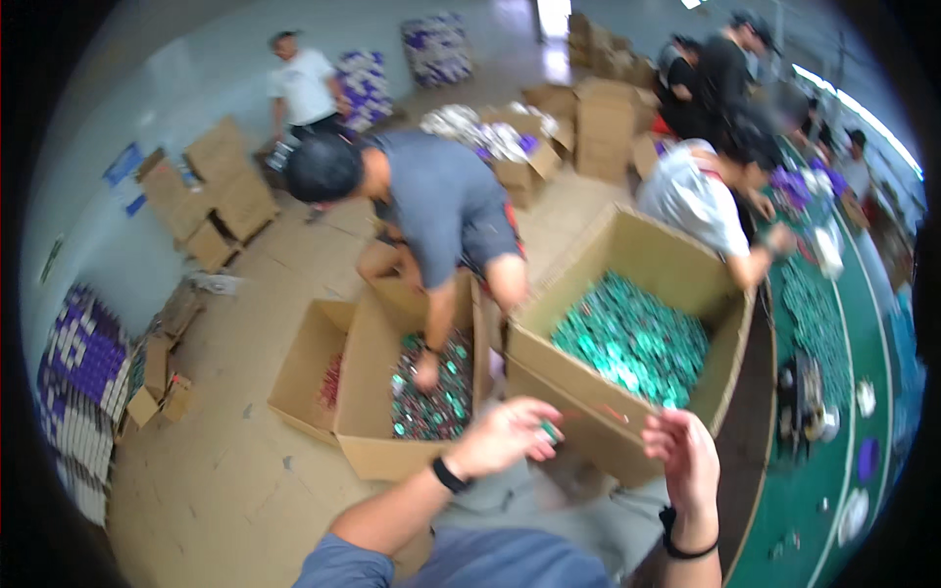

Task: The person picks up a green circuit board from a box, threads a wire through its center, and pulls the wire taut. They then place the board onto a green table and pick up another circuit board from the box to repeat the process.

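Note:
My left hand point(503, 436), a dark band on its wrist, is closed with its fingertips on a small shiny green piece point(550, 431). My right hand point(683, 459), also with a dark wristband, is raised to the right with its fingers curled in; whatever they hold is too blurred to make out. A thin orange-red streak point(615, 415) shows between the hands against the near side of a large cardboard box point(544, 365). Many shiny green pieces point(632, 338) fill the bottom of that box, just beyond my hands.
To the left, a person in grey point(436, 196) reaches into a cardboard box point(382, 457) of mixed green and dark pieces. A smaller box point(294, 397) holds red pieces. A green conveyor table point(794, 519) runs along the right, where a person in white point(691, 191) leans over it.

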Demonstrator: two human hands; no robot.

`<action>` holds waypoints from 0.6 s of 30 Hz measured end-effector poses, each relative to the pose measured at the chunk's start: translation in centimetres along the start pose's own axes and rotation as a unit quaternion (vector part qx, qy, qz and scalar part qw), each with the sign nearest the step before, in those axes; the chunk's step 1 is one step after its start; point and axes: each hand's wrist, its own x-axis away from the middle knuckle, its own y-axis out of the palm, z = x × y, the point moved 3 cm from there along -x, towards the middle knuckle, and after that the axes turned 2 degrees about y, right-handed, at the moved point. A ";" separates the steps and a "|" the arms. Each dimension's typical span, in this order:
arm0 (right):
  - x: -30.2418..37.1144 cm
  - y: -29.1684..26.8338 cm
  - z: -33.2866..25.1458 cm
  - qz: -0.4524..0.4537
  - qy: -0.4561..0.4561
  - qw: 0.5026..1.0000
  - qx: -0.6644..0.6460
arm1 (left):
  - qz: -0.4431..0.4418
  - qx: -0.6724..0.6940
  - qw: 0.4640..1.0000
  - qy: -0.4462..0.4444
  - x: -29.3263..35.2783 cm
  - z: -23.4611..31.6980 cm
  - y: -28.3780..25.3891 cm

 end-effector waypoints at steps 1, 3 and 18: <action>0.1 -0.5 0.0 -0.004 0.008 0.998 0.065 | 0.029 -0.034 0.999 0.020 0.8 1.0 -0.4; 0.4 -2.3 0.4 0.018 0.012 0.986 0.163 | 0.070 -0.087 0.993 0.039 1.5 2.7 -0.7; -0.5 3.3 -1.5 -0.028 -0.077 0.920 0.384 | -0.004 -0.188 0.982 -0.013 -1.8 2.7 4.3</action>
